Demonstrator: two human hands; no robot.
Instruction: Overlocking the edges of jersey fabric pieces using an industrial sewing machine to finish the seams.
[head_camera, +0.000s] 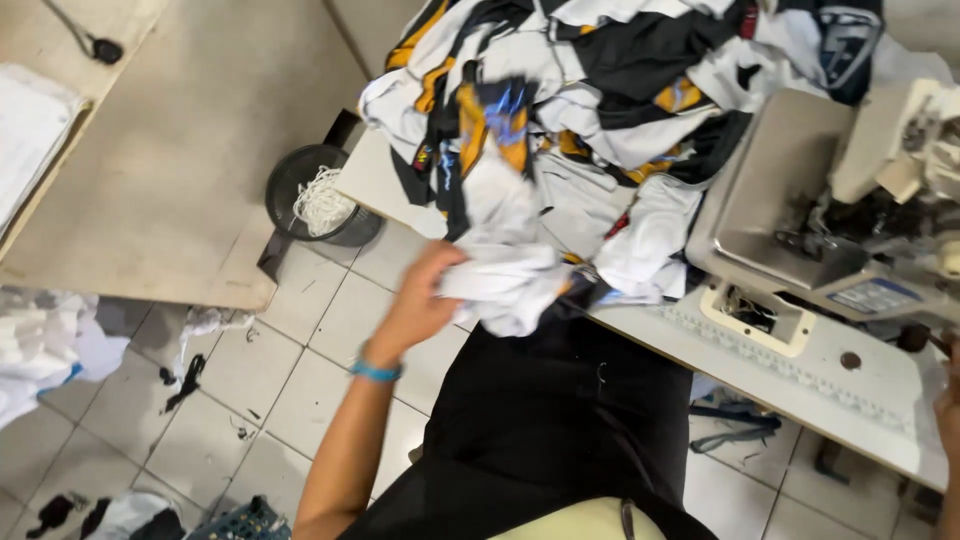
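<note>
Gripping a bunched white garment piece (505, 275), the left hand (425, 300) is clenched around its crumpled edge at the near rim of the worktop (880, 400). That piece trails up toward 12 o'clock into a heap of white, black and orange fabric (600, 90). Soft, light and floppy, it looks likely to sag and drag its neighbours; a fistful near a seam should hold best. At 3 o'clock only a sliver of the right hand (948, 410) shows, beside the sewing machine (850, 190); I cannot tell its grip.
</note>
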